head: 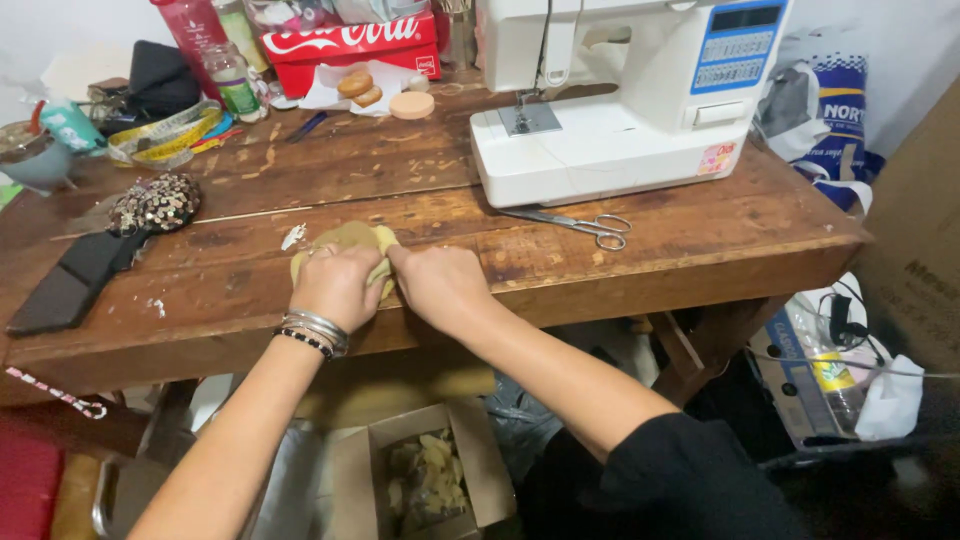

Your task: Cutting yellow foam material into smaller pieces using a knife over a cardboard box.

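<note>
Both hands pressed flat on a small yellowish-tan piece of soft fabric near the front edge of the worn brown wooden worktop. Left hand and right hand side by side, fingers closed over the cloth, nothing pinched. Best to keep even pressure, smoothing outward from the grip. Metal scissors well to the right.

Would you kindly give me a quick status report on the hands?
Left hand and right hand both pressing the yellow fabric piece on the wooden table. Scissors lie apart, to the right. Nothing in the way.
</note>
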